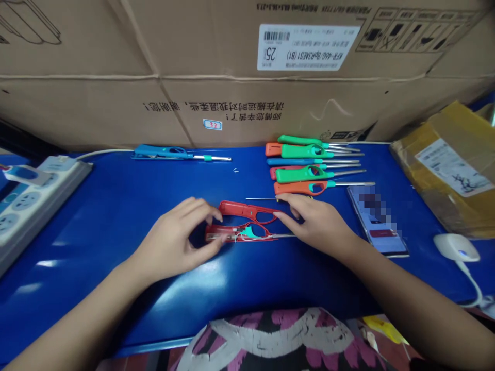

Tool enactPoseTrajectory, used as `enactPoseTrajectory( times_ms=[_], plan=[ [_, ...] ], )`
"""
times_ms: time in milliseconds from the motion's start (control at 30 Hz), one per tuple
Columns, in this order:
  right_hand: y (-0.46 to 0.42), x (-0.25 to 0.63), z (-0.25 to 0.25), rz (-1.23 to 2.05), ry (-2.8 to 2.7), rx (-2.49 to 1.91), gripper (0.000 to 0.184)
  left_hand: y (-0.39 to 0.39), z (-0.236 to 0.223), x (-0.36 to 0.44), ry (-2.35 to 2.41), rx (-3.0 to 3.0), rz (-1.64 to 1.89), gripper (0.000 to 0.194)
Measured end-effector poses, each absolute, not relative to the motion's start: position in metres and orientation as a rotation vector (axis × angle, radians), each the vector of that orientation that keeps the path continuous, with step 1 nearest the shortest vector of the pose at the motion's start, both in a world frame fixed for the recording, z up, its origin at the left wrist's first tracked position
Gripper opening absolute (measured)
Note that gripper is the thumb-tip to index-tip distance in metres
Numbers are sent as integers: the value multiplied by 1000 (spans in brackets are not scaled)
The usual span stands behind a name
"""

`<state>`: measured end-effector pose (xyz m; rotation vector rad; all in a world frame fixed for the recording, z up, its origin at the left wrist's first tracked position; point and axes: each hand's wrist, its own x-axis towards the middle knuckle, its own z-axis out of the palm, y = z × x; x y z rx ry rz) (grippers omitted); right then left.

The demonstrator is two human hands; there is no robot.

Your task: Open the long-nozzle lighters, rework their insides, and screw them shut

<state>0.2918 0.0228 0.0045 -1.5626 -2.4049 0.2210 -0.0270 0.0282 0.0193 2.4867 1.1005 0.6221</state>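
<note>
A red lighter [220,233] lies opened up on the blue table, its inner parts, teal trigger [249,232] and thin white wires showing. Just behind it is the matching red shell half [243,210]. My left hand [185,234] is curved around the left end of the opened lighter, with the thumb on its near side and fingertips on its far side. The thumb of my right hand [313,219] touches the right end of the shell half. Its index finger is apart, beside a thin screwdriver [261,199] whose yellow handle is partly hidden behind the hand.
Several coloured lighters [301,175] lie in a row at the back. A blue lighter [162,152] and tiny pins [235,170] are left of them. A power strip [38,190], a phone [379,221], a taped box [444,170] and a large carton [116,113] surround the space.
</note>
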Motion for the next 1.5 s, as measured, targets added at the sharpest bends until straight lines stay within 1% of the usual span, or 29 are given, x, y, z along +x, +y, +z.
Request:
enactPoseTrajectory(
  times_ms=[67,167,267,433,533,600,800,1067,1267,1500],
  plan=[
    [22,294,8,255,-2414,-1513,35,26,20,-27,1013,2601,440,23],
    [18,292,12,349,-2481,-1318,27,23,16,-24,978,2648,349,17],
    [10,284,10,451,-2550,-1186,28,21,8,-18,950,2600,416,14],
    [0,270,0,553,-2505,-1254,33,12,-5,-5,913,2555,632,10],
    [-2,268,-1,532,-2458,-1311,35,7,-10,1,875,2558,680,9],
    [-2,269,0,493,-2467,-1323,36,5,-12,3,841,2564,688,10],
    [0,269,2,500,-2500,-1314,26,6,-12,1,804,2560,683,13],
    [2,271,3,602,-2574,-1272,23,7,-8,-1,683,2499,626,14],
    [3,274,7,748,-2546,-1271,15,9,-8,0,689,2482,644,15],
    [4,275,8,845,-2499,-1257,15,9,-8,0,689,2502,635,18]
  ],
)
